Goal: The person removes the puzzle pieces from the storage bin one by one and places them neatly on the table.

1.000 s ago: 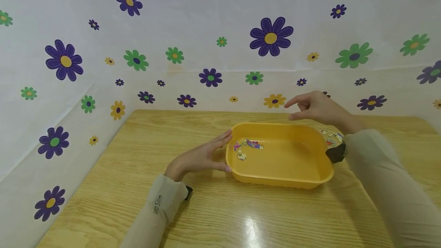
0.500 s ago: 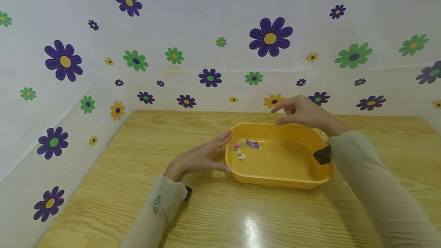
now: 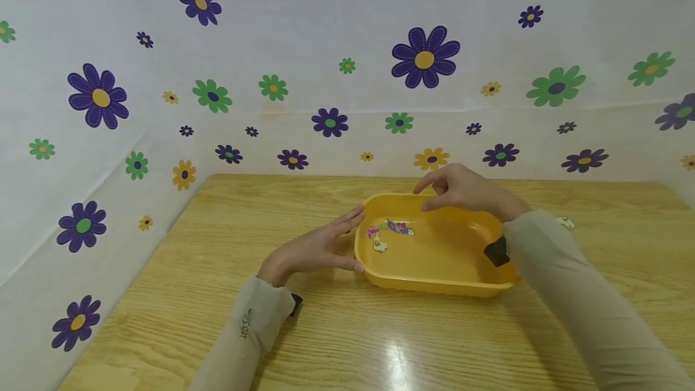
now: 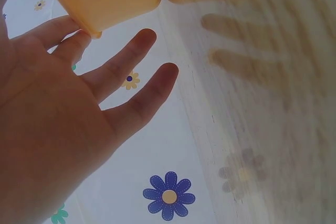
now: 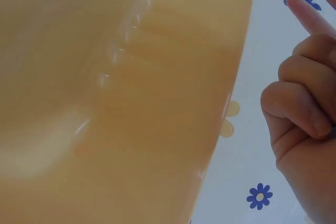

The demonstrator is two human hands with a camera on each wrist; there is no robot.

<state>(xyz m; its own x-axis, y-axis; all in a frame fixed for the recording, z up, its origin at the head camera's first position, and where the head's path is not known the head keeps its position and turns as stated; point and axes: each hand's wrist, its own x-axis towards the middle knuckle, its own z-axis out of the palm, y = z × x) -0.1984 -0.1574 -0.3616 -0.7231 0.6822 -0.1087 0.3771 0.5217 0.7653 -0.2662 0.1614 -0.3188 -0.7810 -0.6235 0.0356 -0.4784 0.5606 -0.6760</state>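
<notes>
A yellow plastic tub (image 3: pixel 434 286) stands on the wooden table. Small colourful flat cutouts lie at its left end, among them a blue-and-red one (image 3: pixel 400 227) and a pale one (image 3: pixel 379 244). My left hand (image 3: pixel 306 255) touches the tub's left end with spread fingers and thumb. In the left wrist view, two fingers (image 4: pixel 142 98) extend clear of the tub. My right hand (image 3: pixel 467 190) hovers over the tub's back rim, holding nothing. Its index finger and thumb are apart. In the right wrist view, the other fingers (image 5: pixel 294 103) are curled.
A pale cutout (image 3: pixel 566 222) lies on the table (image 3: pixel 260 210) to the right, beside the right sleeve (image 3: pixel 575 294), which hides part of the tub's right end. Behind the table hangs a white flower-patterned sheet (image 3: pixel 304 35). A dark wrist device (image 3: pixel 496 252) sits below the right cuff.
My right hand has moved left and down, from beyond the tub's back right corner to over its back rim. My left hand and the tub stay in place.
</notes>
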